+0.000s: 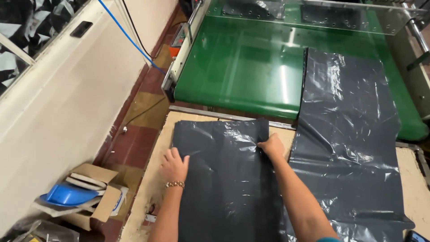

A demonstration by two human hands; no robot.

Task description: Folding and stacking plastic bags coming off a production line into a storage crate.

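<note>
Lower middle of the frame: two bare forearms reaching up from the bottom edge onto a dark grey plastic bag point(224, 179) spread flat over a worn, pale table point(154, 179). Left hand point(174, 165), with a beaded bracelet point(175, 184) at the wrist, laid palm down and fingers spread on the bag's left edge, pressing rather than gripping; grip open, nothing held. Right hand point(271, 146) curled at the bag's upper right corner, fingers apparently pinching the film; grip closed on the bag's edge, though the fingertips hidden beneath the knuckles. Bag's long axis running from the bottom of the frame toward the top, away from the body; right hand nearer its far edge, left hand lower on the side. Material thin, glossy, creased, with soft wrinkles catching light.

Just right of it, touching or slightly overlapping, a second dark grey bag point(349, 134), longer, crinkled, reaching from the table up onto a green conveyor belt point(242, 67).

Lower left, on the red tiled floor point(134, 143), an open cardboard box point(96, 197) holding a blue plastic piece point(67, 195).

Upper part: smooth, shiny belt under a clear plastic guard point(313, 18). Upper left, a cream wall point(67, 98) and a blue cable point(127, 36) slanting down.
</note>
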